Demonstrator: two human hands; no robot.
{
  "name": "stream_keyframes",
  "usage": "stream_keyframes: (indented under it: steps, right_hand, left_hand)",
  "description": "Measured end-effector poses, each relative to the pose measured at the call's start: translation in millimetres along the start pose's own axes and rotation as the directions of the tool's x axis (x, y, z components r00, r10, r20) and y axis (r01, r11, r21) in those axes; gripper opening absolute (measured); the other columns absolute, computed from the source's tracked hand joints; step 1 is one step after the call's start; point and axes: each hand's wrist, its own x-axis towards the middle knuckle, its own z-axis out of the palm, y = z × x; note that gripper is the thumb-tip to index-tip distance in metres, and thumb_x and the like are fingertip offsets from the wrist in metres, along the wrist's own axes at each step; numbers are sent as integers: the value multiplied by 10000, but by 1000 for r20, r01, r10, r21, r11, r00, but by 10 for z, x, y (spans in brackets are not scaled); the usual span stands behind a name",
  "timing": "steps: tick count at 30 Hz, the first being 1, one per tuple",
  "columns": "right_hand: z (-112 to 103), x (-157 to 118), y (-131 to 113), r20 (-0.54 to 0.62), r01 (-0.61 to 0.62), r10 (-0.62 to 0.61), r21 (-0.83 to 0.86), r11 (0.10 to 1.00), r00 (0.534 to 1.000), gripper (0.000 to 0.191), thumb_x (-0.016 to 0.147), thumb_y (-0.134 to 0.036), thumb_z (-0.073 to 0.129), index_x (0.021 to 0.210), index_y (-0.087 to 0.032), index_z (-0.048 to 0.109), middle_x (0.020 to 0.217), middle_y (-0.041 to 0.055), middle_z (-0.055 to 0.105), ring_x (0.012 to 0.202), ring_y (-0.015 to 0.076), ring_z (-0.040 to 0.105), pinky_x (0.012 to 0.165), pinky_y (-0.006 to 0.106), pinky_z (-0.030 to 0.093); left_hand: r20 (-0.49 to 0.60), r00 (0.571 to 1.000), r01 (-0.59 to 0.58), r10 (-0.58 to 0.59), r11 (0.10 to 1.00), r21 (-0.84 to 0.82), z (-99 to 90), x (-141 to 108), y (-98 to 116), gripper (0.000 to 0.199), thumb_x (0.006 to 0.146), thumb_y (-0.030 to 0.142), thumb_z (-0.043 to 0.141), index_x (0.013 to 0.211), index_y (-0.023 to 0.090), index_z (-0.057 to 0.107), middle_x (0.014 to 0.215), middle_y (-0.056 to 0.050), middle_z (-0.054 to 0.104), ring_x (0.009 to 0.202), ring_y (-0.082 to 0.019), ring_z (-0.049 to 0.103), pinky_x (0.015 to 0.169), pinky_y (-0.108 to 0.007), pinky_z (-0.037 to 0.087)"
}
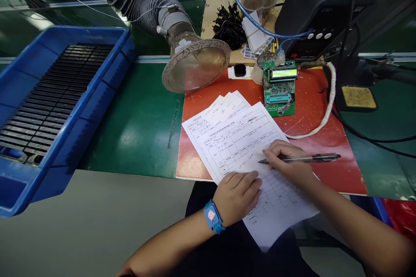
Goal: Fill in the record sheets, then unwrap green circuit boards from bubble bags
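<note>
My right hand (287, 162) is shut on a clear-barrelled ballpoint pen (308, 158), and the tip rests on a printed paper form (242, 138) with ruled table boxes and handwritten entries. My left hand (237, 194) lies flat on the lower left of that form, holding nothing. A blue wrist strap (212, 216) circles my left wrist. Several more sheets of paper (225, 108) lie partly under the form, on a red mat (325, 160). Beyond my right hand, a green circuit board (279, 88) with a lit LCD and a socket sits on the mat.
A blue tray (61, 95) of black ribbed parts stands at the left. A fume extraction hood (195, 65) hangs over the mat's far left corner. A black soldering station (320, 17), a yellow sponge (358, 97) and several cables stand at the far right.
</note>
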Motion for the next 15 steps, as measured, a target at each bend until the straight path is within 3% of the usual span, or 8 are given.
stream_keyframes:
  steps: [15]
  right_hand:
    - [20,-27,26,-88,55,-55,-8,998,995,294,788,-157,557,522,-176,431,549,-14,451,539,90,443,529,264,386]
  left_hand:
    - [15,1000,5,-6,1000,5,1,-11,5,256,816,262,540,1056,180,576,1126,-3,610,921,-118,565,789,-267,464]
